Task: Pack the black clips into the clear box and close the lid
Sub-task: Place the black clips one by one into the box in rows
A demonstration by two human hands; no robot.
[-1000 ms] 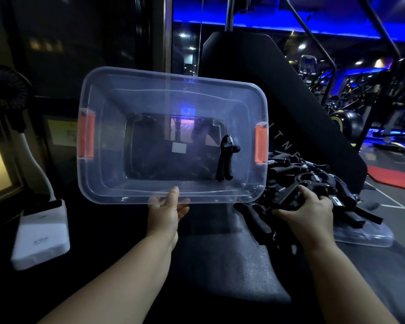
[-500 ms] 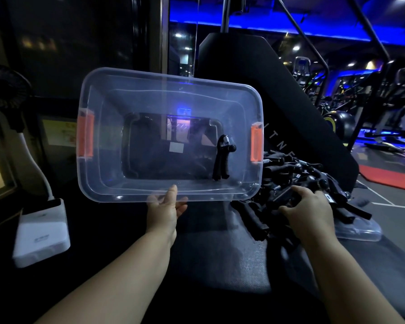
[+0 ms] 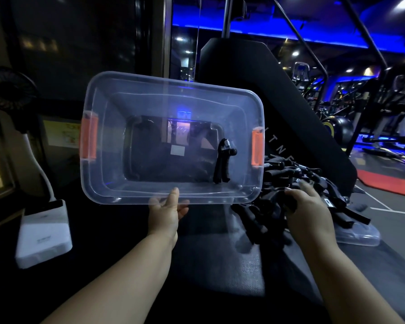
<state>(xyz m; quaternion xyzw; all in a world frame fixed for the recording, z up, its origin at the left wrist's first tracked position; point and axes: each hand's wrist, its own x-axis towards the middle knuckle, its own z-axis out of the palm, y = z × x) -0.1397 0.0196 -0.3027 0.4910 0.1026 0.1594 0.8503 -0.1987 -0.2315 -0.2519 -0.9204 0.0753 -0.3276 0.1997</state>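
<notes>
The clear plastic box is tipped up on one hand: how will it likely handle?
Probably light: the left hand alone holds the clear plastic box with orange latches by its near rim. Likely apt to tip, held at one edge. The single black clip inside may slide on the smooth wall.

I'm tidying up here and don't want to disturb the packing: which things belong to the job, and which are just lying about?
Job: clear plastic box with orange latches, gripped by the left hand; single black spring clip inside it; pile of black spring clips grasped by the right hand; clear flat lid partly beneath that pile.
Lying about: white boxy device; round black fan.
</notes>
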